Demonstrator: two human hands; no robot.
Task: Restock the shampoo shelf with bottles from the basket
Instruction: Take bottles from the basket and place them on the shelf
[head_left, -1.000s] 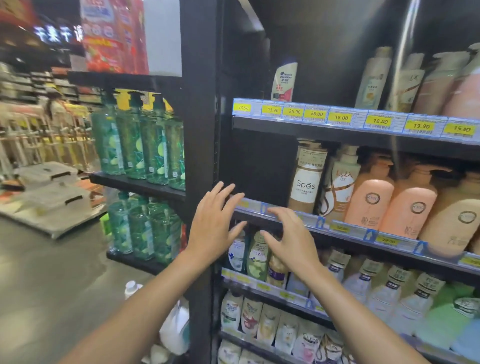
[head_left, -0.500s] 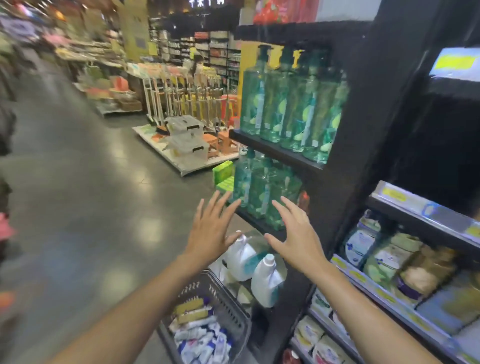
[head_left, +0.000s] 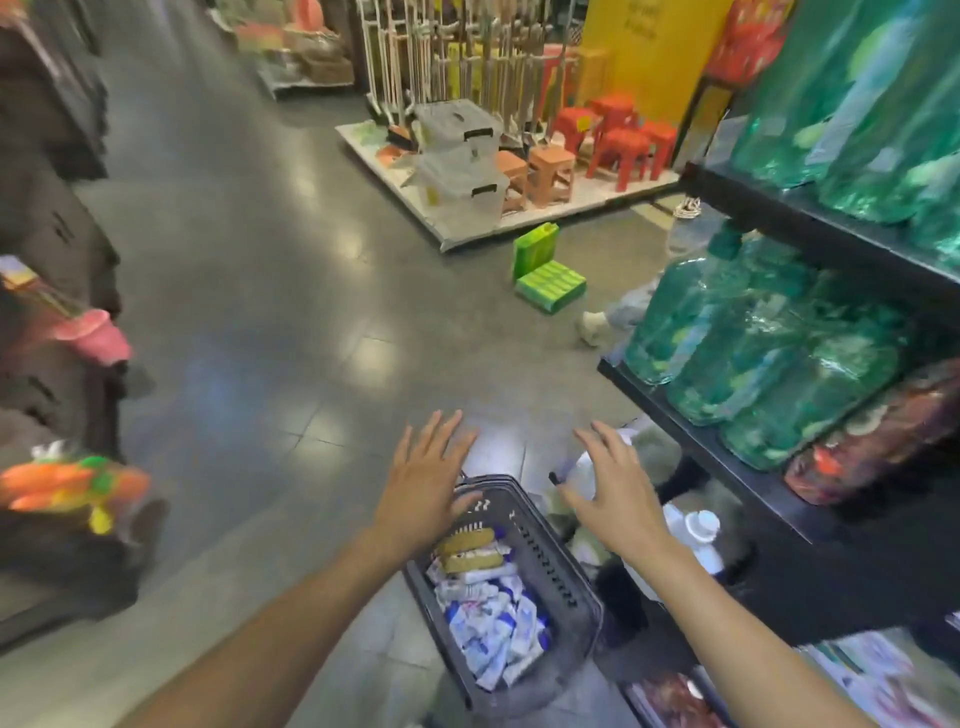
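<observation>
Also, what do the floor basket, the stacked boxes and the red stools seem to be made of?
The basket looks like dark grey matte plastic, with moulded slots in its wall. The stacked boxes seem clear, slightly frosted plastic with black handles. The red stools look like one-piece moulded plastic with a slight sheen; blur leaves that open.

basket (head_left: 563, 577) top: open | right: black shelf (head_left: 857, 571), white jugs (head_left: 701, 540) close | left: open floor (head_left: 285, 415)

A supermarket aisle: a black metal shelf (head_left: 670, 415) packed to its front edge with identical green translucent bottles (head_left: 753, 358), a dark plastic shopping basket (head_left: 561, 577) on the grey tiled floor (head_left: 270, 291), and a low white platform (head_left: 582, 200) stacked with red plastic stools (head_left: 621, 148) and clear lidded storage boxes (head_left: 462, 182).
</observation>
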